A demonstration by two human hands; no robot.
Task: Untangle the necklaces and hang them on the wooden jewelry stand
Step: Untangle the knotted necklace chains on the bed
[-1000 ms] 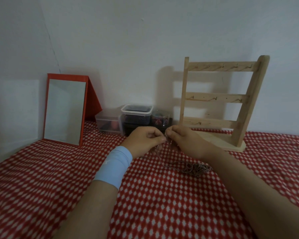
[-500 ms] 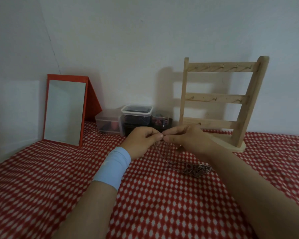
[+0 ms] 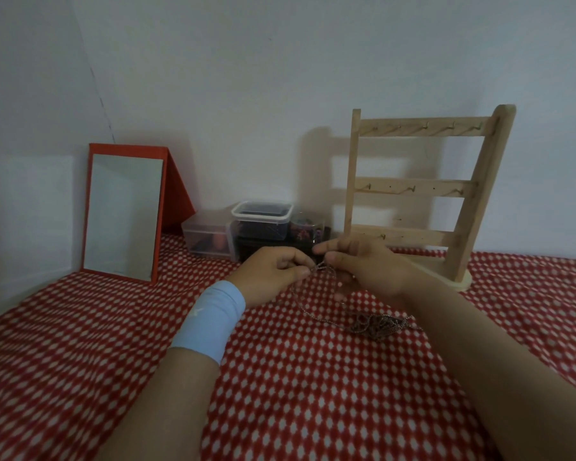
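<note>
Necklaces point(image 3: 378, 325) are lying tangled on the checked cloth point(image 3: 80, 327).
I am pinching one raised chain between my left hand point(image 3: 273, 274) and right hand point(image 3: 368, 269), with the heap sitting near the wooden jewelry stand point(image 3: 413, 188).

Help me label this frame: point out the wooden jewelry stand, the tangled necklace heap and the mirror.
wooden jewelry stand point(image 3: 396, 187): head view, on its middle rail.
tangled necklace heap point(image 3: 376, 326): head view, middle of the pile on the cloth.
mirror point(image 3: 123, 214): head view, centre of the glass.
</note>
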